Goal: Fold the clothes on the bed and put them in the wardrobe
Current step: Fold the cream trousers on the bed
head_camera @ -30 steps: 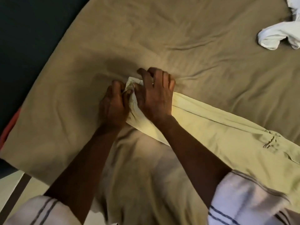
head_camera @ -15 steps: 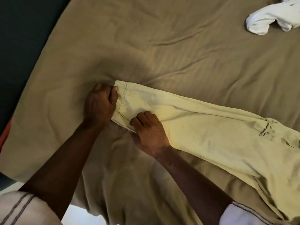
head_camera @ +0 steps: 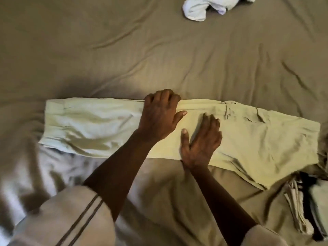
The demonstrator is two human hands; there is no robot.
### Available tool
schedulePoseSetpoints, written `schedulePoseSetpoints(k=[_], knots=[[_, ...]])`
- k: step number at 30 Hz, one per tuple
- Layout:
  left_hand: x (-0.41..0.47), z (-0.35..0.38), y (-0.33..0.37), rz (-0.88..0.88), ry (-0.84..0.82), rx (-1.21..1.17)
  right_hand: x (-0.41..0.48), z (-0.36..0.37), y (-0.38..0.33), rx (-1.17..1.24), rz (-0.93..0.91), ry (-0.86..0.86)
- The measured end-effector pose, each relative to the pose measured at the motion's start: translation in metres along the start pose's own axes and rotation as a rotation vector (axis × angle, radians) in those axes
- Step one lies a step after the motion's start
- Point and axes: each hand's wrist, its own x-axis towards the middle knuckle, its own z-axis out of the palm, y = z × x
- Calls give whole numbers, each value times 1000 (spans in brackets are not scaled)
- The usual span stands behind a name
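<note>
Pale trousers (head_camera: 248,139), flat along the bed's (head_camera: 124,50) near edge for folding: left hand (head_camera: 159,116) grip curled over their far edge, apparently steadying; right hand (head_camera: 202,141) grip spread flat, apparently smoothing.

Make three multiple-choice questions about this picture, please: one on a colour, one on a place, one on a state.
1. What colour are the trousers? A. pale yellow-green B. dark blue C. red
2. Where does the white garment lie? A. on the trousers B. far up the bed, apart from the trousers C. under a hand
3. How is the right hand? A. a fist in the air B. holding the white garment C. flat on the trousers

Key: A, as the cloth shows; B, bare bed lies between them; C, its fingers lie spread on the cloth.
</note>
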Motion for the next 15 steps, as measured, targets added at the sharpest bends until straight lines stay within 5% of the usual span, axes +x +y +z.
schedulePoseSetpoints(k=[4,9,11,15], knots=[[48,32,6,-2,-71,97,-24,9,33,-42,-217,-208],[57,23,35,-161,-170,244,-31,2,49,157,-240,-72],[51,20,53,-141,-85,264,-38,-8,54,265,19,183],[41,31,97,67,79,96,-34,-42,79,939,1195,636]])
